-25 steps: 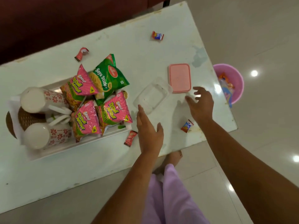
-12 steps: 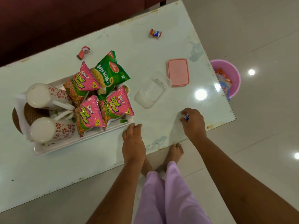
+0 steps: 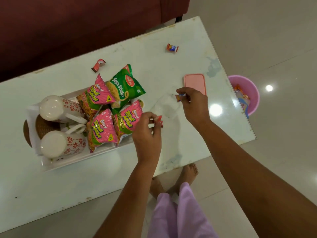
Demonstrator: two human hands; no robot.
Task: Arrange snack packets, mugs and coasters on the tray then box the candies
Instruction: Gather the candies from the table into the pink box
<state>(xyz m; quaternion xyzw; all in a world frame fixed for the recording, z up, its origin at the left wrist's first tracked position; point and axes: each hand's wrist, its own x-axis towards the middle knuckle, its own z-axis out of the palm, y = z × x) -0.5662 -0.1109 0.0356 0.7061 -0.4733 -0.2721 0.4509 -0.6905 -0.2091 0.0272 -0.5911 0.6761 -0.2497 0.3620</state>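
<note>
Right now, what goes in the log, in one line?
stage: boxing candies | left hand: red candy | right hand: candy over box | lid: off

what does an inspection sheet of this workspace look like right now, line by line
surface: white table, worn along its edges and stained near the lid
job's things: tray holds two mugs on their sides, four snack packets and woven coasters; clear box open on the table, pink lid beside it
clutter: red candy and red-and-blue candy lie loose on the table
grippers: left hand pinches a red candy; right hand pinches an orange-and-blue candy above the box
cables: nothing seen
surroundings: pink bin with wrappers on the tiled floor, dark red sofa behind
</note>
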